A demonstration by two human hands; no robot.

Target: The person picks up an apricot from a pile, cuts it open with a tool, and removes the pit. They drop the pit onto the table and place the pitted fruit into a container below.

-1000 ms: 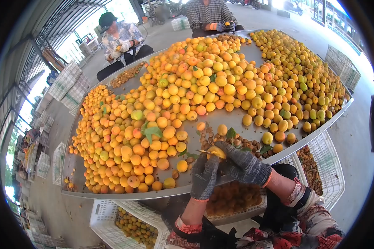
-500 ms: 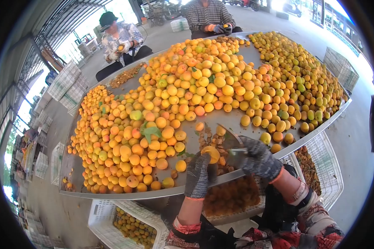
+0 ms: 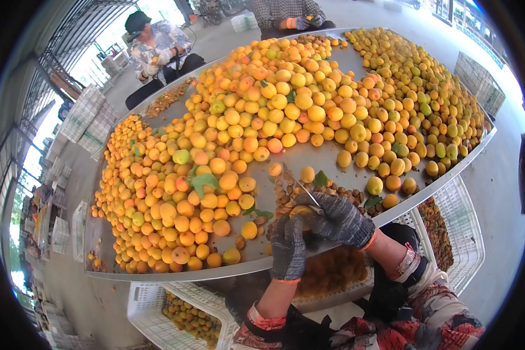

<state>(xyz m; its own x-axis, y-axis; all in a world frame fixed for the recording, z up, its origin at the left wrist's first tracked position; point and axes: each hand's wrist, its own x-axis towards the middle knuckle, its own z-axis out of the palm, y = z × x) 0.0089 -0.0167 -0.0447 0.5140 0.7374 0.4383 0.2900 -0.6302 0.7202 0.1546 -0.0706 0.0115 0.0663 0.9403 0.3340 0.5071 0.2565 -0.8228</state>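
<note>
Both of my hands wear dark grey knitted gloves and meet over the near edge of the metal table. My left hand (image 3: 288, 248) is closed around an orange apricot (image 3: 301, 210), which is partly hidden by the fingers. My right hand (image 3: 343, 220) grips a thin knife (image 3: 307, 191), its blade pointing up and to the left, right beside the fruit. Beyond the hands lies a scatter of brown pits (image 3: 286, 195). A large heap of apricots (image 3: 245, 116) spreads over the table (image 3: 256, 175).
Two people sit across the table, one in a dark hat (image 3: 137, 22). White crates with fruit (image 3: 143, 309) stand below the near edge, another (image 3: 464, 233) at the right. Stacked crates (image 3: 90, 116) are at the left. Greener fruit (image 3: 426, 111) covers the table's right part.
My right hand has moved left and down against my left hand, bringing the knife to the apricot. My left hand has shifted slightly right. The whole view has moved a little.
</note>
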